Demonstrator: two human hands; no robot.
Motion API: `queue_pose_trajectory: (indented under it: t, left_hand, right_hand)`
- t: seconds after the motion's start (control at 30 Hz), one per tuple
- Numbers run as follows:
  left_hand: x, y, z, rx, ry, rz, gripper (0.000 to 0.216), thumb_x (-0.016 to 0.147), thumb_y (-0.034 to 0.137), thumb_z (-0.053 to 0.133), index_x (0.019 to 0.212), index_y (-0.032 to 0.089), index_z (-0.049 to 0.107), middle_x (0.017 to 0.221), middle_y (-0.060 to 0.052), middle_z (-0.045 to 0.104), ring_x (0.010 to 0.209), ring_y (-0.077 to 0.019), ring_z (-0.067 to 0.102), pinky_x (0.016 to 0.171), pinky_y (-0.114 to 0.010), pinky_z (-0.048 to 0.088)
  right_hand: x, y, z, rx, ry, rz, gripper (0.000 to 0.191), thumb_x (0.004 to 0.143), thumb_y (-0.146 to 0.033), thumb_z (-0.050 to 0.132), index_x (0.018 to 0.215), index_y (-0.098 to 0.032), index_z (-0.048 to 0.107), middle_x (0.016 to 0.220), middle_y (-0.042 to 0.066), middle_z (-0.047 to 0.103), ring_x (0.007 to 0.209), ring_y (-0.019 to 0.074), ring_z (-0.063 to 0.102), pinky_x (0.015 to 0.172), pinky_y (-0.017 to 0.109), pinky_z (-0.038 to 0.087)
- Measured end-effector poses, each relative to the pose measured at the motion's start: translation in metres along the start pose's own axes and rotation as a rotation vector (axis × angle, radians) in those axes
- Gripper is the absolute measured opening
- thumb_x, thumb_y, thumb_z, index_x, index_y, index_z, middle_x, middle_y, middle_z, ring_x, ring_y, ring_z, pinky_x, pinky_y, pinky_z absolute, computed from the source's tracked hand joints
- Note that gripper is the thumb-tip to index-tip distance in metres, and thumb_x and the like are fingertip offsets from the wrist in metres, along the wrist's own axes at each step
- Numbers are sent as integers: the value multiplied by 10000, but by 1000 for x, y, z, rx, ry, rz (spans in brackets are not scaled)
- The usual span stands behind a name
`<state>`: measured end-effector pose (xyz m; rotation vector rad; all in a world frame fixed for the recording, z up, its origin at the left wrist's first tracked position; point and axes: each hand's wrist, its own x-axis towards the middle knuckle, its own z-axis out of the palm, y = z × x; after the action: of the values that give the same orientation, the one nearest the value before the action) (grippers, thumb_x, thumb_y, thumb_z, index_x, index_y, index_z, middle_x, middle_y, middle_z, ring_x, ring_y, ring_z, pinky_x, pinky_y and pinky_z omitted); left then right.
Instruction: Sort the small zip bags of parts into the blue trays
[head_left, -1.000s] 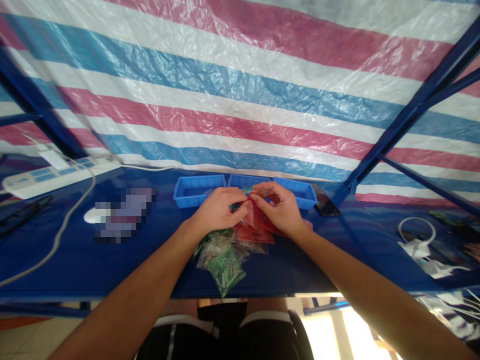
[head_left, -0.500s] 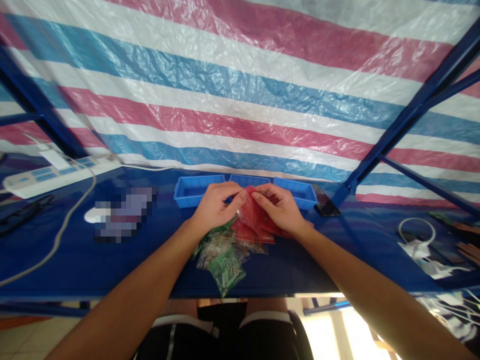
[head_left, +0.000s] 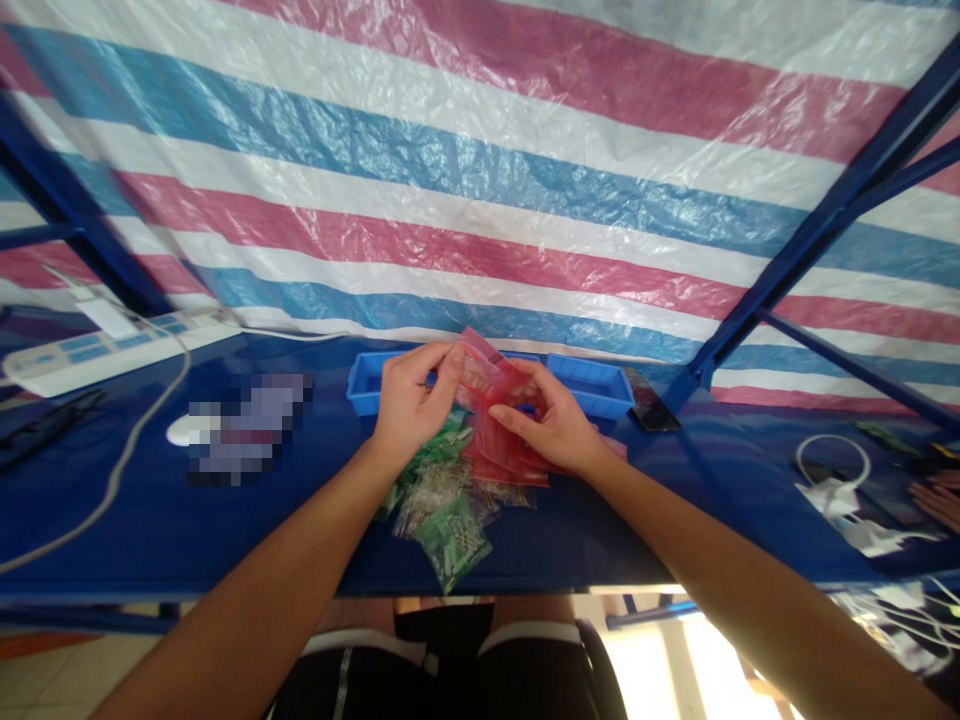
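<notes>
A translucent red plastic bag (head_left: 482, 366) is held up between my two hands above the desk. My left hand (head_left: 416, 395) pinches its left edge between thumb and fingers. Around the bag's right side, the thumb and fingers of my right hand (head_left: 553, 418) are closed. More red bags (head_left: 510, 458) lie in a pile just beneath. Beside them are clear bags (head_left: 435, 485) with small thin parts inside, too small to name, and a green bag (head_left: 454, 540) at the front. Behind my hands stand blue plastic trays, one at left (head_left: 367, 385) and one at right (head_left: 592, 385); a middle one is mostly hidden.
A dark phone (head_left: 652, 402) lies right of the trays. A power strip (head_left: 112, 352) and its white cable (head_left: 139, 440) are at left, near a blurred-out item (head_left: 251, 425). White cables and adapters (head_left: 840, 500) sit at right, near another person's hand (head_left: 934, 495). Striped sheeting (head_left: 480, 180) hangs behind.
My left hand has moved slightly left and up, away from my right, drawing the red bag's upper part up and left. My right hand's grip has opened wider around the bag.
</notes>
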<state>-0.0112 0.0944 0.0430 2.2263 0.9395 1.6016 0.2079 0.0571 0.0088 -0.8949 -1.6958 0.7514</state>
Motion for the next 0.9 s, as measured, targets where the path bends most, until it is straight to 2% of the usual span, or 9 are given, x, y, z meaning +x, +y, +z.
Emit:
queue_pose_trajectory:
  t: [0.07, 0.13, 0.27, 0.5, 0.7, 0.8, 0.9]
  left_hand:
    - [-1, 0, 1, 14, -13, 19, 411, 1112, 470, 530, 921, 186, 758, 828, -46, 772, 734, -172, 689, 723, -293, 513]
    - [-2, 2, 3, 9, -64, 51, 405, 1118, 445, 523, 926, 179, 761, 845, -46, 779, 760, -169, 704, 751, -285, 518]
    - [-4, 4, 9, -21, -164, 72, 364, 1116, 414, 531, 1007, 178, 785, 890, -43, 789, 785, -161, 708, 775, -273, 520]
    - [-5, -2, 15, -43, -212, 16, 373, 1110, 440, 537, 1202, 190, 798, 970, -49, 816, 831, -177, 725, 847, -283, 561]
    - [-4, -3, 15, -46, -256, -18, 407, 1112, 458, 524, 1272, 189, 784, 978, -32, 813, 780, -157, 705, 746, -253, 529]
    - [-3, -1, 15, -43, -267, -42, 435, 1126, 480, 492, 1279, 193, 781, 947, -19, 804, 754, -154, 693, 707, -253, 509]
    - [-3, 0, 15, -70, -283, -73, 452, 1129, 501, 483, 1319, 210, 772, 1027, -26, 822, 839, -178, 737, 761, -267, 537]
  right_hand:
    - [0, -1, -1, -62, 28, -36, 748, 917, -481, 842, 1556, -264, 520, 1432, 120, 704, 1178, 280, 742, 1039, 442, 625]
    - [1, -4, -3, -162, 37, -103, 816, 876, -484, 882, 1571, -260, 518, 1535, 140, 631, 1315, 321, 681, 1119, 485, 584]
    - [2, -10, -7, -336, -11, -220, 868, 811, -470, 940, 1560, -274, 547, 1506, 141, 641, 1396, 361, 623, 1224, 544, 492]
    - [-1, -5, -5, -431, -82, -215, 1203, 738, -514, 982, 1723, -303, 323, 1653, 154, 521, 1524, 387, 523, 1283, 566, 438]
    - [0, -1, -2, -478, -36, -193, 1018, 882, -398, 873, 1728, -277, 321, 1664, 163, 517, 1536, 372, 519, 1293, 572, 429]
    - [0, -4, -3, -476, -46, -198, 989, 911, -446, 843, 1728, -253, 319, 1665, 175, 516, 1527, 364, 532, 1292, 562, 433]
    - [1, -6, -5, -465, -46, -193, 1029, 896, -528, 852, 1729, -250, 315, 1679, 179, 501, 1542, 376, 514, 1292, 569, 428]
